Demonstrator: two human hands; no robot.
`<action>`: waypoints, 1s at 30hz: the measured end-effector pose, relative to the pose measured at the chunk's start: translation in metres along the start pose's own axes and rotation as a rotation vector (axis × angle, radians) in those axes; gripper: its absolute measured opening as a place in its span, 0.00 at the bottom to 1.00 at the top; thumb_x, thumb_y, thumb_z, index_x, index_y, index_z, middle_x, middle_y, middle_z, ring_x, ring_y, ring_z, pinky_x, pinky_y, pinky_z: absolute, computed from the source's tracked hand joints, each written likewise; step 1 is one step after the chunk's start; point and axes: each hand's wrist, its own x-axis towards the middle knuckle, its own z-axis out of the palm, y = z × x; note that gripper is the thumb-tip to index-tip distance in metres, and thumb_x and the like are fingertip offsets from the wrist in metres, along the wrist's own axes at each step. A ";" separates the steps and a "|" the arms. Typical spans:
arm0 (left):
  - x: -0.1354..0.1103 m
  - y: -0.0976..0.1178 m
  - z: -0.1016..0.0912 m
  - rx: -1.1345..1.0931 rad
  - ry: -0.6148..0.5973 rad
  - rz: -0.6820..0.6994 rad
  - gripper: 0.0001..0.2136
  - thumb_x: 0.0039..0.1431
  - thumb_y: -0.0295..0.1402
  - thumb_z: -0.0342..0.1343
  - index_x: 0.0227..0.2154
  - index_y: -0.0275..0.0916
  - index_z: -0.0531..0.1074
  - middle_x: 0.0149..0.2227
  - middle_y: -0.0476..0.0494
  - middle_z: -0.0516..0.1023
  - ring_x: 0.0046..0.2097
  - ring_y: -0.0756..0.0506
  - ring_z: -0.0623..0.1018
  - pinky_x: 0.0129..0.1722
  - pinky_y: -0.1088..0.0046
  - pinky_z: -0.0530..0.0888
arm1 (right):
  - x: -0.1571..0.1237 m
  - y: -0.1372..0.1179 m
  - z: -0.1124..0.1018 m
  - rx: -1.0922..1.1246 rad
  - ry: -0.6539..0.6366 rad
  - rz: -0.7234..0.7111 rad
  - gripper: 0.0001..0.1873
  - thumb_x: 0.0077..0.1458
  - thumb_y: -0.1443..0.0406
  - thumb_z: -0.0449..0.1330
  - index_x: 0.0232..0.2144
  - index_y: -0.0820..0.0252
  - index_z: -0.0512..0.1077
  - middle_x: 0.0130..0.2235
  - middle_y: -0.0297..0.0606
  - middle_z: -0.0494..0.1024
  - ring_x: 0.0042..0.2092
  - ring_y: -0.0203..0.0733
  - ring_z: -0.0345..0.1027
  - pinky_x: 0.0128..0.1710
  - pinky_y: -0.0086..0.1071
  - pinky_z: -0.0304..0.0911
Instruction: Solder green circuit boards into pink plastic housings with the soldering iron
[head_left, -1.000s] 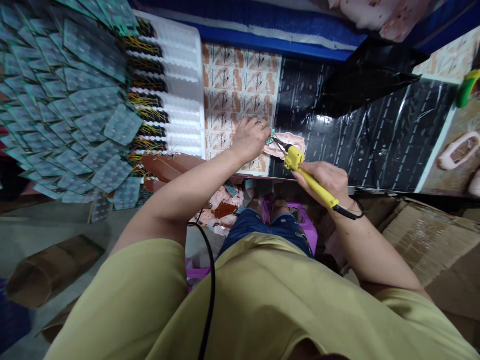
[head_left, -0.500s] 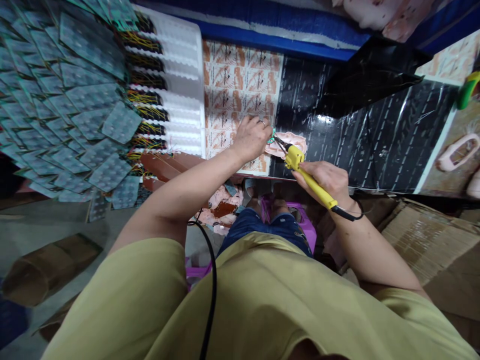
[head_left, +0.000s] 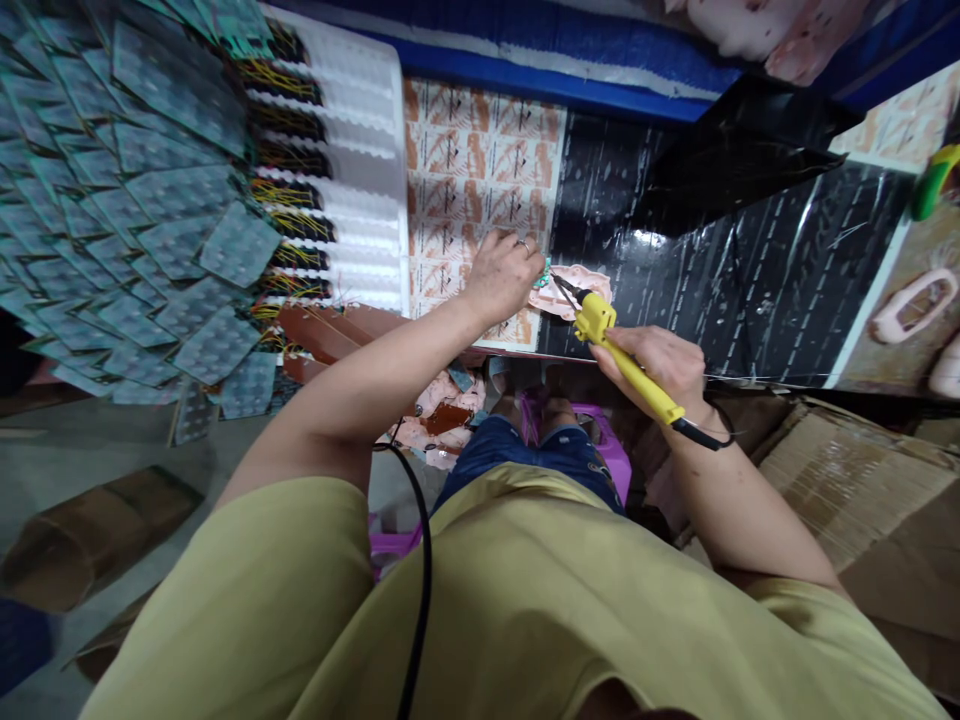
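My right hand (head_left: pixel 664 365) is wrapped round a yellow soldering iron (head_left: pixel 634 372) with a black cord. Its dark tip points left, close to a small green circuit board (head_left: pixel 543 274). Whether the tip touches the board I cannot tell. My left hand (head_left: pixel 506 272), a ring on one finger, pinches the board at its left side; the fingertips are partly hidden. Under the iron's tip lies a pale pink plastic shell (head_left: pixel 592 283), at the join of the printed sheet and the black surface.
Left of the printed sheet (head_left: pixel 480 150) stands a white ribbed tray (head_left: pixel 367 180) with wired black parts. Beyond it are heaped blue-green circuit panels (head_left: pixel 172 190). A black plastic bag (head_left: pixel 750 150) sits at back right, and a pink ring-shaped part (head_left: pixel 915 305) lies far right.
My right hand and the soldering iron have shifted slightly right and toward me, the tip drawing back a little. My left hand stays nearly still at the board.
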 end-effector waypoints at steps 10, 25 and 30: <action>-0.001 -0.003 0.006 0.278 0.038 0.125 0.11 0.69 0.29 0.47 0.35 0.36 0.74 0.39 0.42 0.79 0.46 0.40 0.78 0.49 0.55 0.71 | 0.004 0.001 0.004 -0.020 -0.019 -0.035 0.10 0.56 0.66 0.67 0.40 0.61 0.72 0.36 0.40 0.82 0.35 0.39 0.78 0.37 0.29 0.74; -0.001 -0.005 0.005 0.285 0.050 0.162 0.14 0.70 0.28 0.44 0.34 0.34 0.74 0.38 0.41 0.78 0.45 0.40 0.78 0.48 0.54 0.73 | -0.015 0.003 -0.016 0.020 0.029 0.103 0.09 0.56 0.65 0.67 0.41 0.59 0.74 0.38 0.39 0.83 0.37 0.40 0.79 0.38 0.30 0.75; 0.000 -0.004 0.003 0.250 -0.011 0.118 0.13 0.69 0.29 0.45 0.35 0.35 0.74 0.40 0.41 0.78 0.47 0.39 0.77 0.51 0.53 0.72 | -0.028 -0.003 -0.018 -0.044 0.049 0.305 0.17 0.56 0.61 0.67 0.47 0.58 0.75 0.41 0.39 0.83 0.39 0.41 0.79 0.41 0.30 0.76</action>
